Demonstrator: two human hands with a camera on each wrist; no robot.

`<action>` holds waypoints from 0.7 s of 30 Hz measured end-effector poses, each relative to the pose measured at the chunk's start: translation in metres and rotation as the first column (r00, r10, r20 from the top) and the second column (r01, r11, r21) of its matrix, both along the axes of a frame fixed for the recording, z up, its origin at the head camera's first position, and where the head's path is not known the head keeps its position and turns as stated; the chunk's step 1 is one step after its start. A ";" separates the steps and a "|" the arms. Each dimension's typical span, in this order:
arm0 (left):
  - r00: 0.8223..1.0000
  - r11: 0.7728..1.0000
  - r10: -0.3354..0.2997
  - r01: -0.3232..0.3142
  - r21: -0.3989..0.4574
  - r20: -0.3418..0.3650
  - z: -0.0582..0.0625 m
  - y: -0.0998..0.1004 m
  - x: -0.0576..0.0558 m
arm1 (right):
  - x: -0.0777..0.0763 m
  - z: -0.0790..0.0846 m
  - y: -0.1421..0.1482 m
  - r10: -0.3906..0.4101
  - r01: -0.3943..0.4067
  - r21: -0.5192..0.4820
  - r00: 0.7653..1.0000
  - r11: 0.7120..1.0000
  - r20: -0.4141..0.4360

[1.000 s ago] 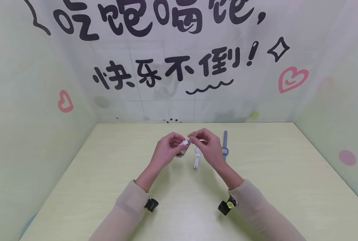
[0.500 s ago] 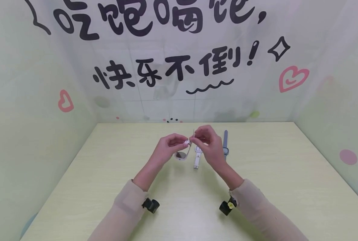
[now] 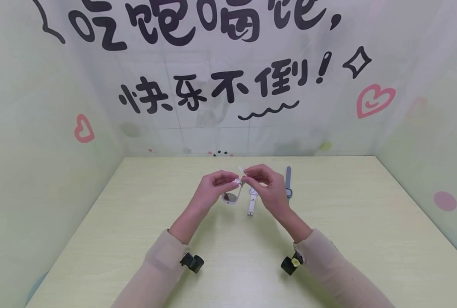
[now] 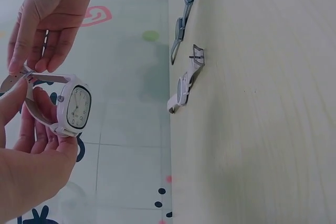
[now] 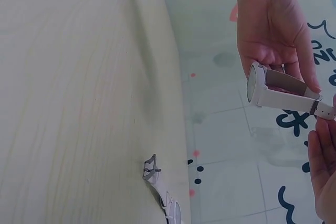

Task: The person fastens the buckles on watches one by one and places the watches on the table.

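A white wristwatch [image 4: 76, 107] with a pale dial hangs above the table, its strap bent into a loop. My left hand [image 3: 213, 188] grips it by the strap near the buckle [image 4: 29, 75]. Opposite, my right hand [image 3: 269, 188] pinches the strap's free end [image 3: 242, 171], which sticks up past the fingertips in the head view. In the right wrist view the strap tail [image 5: 326, 110] passes through the buckle, with the left thumb close beside it. Part of the strap is hidden behind the fingers.
A second white watch [image 3: 251, 207] lies on the table [image 3: 228, 265] just below the right hand, partly covered by it. Further right lies a grey-blue watch [image 3: 288, 184], stretched out lengthwise. A printed wall sheet [image 3: 197, 141] stands behind the table's back edge.
The watch face has swung down into view below the left hand. The strap's free end rose upright between the right fingers, then tilted to the left. Both hands stay nearly in place.
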State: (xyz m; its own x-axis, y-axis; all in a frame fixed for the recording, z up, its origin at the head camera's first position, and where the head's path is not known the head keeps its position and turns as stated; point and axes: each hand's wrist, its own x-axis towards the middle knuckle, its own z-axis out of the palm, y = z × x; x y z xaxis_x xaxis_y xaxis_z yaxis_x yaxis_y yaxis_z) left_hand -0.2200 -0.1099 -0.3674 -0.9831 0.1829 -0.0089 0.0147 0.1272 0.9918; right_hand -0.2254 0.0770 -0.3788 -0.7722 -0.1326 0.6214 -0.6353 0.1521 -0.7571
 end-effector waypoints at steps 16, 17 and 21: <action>0.999 0.999 0.024 -0.025 0.035 0.030 0.001 0.001 0.001 | 0.000 -0.003 0.005 0.029 -0.028 0.022 0.999 0.999 -0.015; 0.999 0.999 0.028 -0.029 0.033 0.030 0.001 0.001 0.002 | 0.000 -0.003 0.005 0.031 -0.030 0.022 0.999 0.999 -0.012; 0.999 0.999 0.040 -0.041 0.031 0.036 0.001 0.002 0.002 | 0.001 -0.005 0.005 0.036 -0.036 0.029 0.999 0.999 -0.006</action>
